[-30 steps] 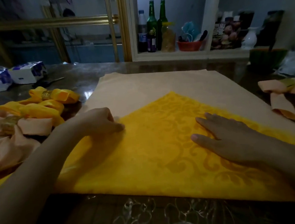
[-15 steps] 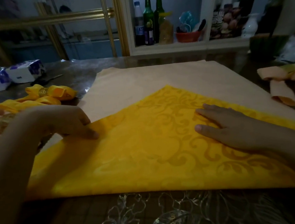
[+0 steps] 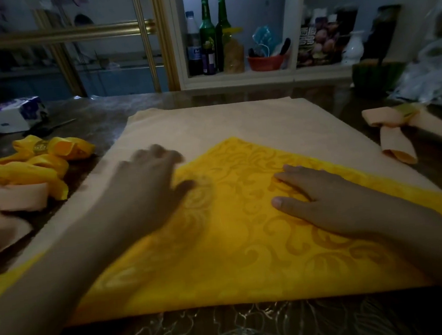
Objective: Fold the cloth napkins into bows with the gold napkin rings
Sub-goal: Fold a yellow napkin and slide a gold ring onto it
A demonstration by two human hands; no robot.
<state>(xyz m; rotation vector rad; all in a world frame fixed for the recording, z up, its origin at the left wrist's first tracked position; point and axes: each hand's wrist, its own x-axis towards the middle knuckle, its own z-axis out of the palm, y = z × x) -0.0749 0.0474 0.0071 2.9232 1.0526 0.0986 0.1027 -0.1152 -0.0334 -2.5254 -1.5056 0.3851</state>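
A yellow patterned napkin (image 3: 247, 244), folded into a triangle with its tip pointing away from me, lies on a flat peach napkin (image 3: 211, 125). My left hand (image 3: 147, 181) is blurred, fingers spread, flat on the triangle's left slope. Palm down on the right part of the yellow cloth lies my right hand (image 3: 320, 199), holding nothing. Finished yellow bows with a gold ring (image 3: 39, 147) lie at the left, beside a peach bow (image 3: 18, 197). Another peach bow with a gold ring (image 3: 396, 127) lies at the right.
Tissue packs (image 3: 12, 115) and a dark utensil (image 3: 53, 127) sit at the far left of the dark table. A shelf behind holds bottles (image 3: 207, 36) and a red bowl (image 3: 265, 62). A dark green pot (image 3: 376, 75) and plastic wrap (image 3: 429, 77) stand at the right.
My left hand swept from the napkin's left edge up and right toward the triangle's tip. The right hand stayed flat in place. The camera view shifted slightly.
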